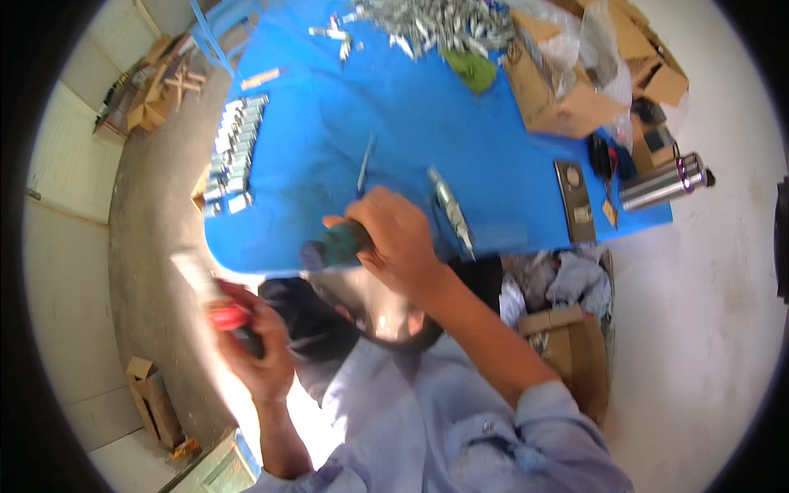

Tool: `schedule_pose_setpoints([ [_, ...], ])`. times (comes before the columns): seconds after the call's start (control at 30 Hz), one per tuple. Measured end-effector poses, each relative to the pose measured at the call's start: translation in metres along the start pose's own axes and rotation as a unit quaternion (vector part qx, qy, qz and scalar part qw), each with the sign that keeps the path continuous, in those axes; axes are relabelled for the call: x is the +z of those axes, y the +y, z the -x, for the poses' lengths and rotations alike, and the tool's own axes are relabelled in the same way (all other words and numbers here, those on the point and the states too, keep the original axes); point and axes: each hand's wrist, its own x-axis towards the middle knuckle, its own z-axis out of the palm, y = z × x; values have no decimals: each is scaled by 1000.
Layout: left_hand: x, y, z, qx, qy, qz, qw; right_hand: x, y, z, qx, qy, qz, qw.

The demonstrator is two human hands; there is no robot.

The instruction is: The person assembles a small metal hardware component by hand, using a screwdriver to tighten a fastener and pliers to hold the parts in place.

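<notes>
My right hand [394,242] is closed around a thick dark green cylindrical handle with a blue end [335,246], above the near edge of the table. Just beyond its knuckles is a thin metal rod [366,158]; whether it joins the handle is hidden. My left hand [256,349], off the table's left corner, grips a red and black object with a pale end [230,315]. Motion blurs it, so its kind is unclear. A long silver metal part [451,210] lies on the table right of my right hand.
The blue-covered table [320,115] carries a row of metal parts [237,148] at left and a heap of them [444,23] at the far side. Cardboard boxes [563,111], a steel bottle [664,182] and a dark flat panel [574,201] occupy the right.
</notes>
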Motion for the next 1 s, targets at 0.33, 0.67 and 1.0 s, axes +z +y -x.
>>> schedule_pose_setpoints([
  [0.33,-1,-3,0,-70,-116,-88,987,-23,-25,-11,3,100,-99,990],
  [0.67,16,-11,-1,-110,-164,-199,960,-172,-10,4,341,397,-340,781],
  [1.0,35,-37,-27,10,-189,-366,911,-182,15,22,466,333,-279,771],
])
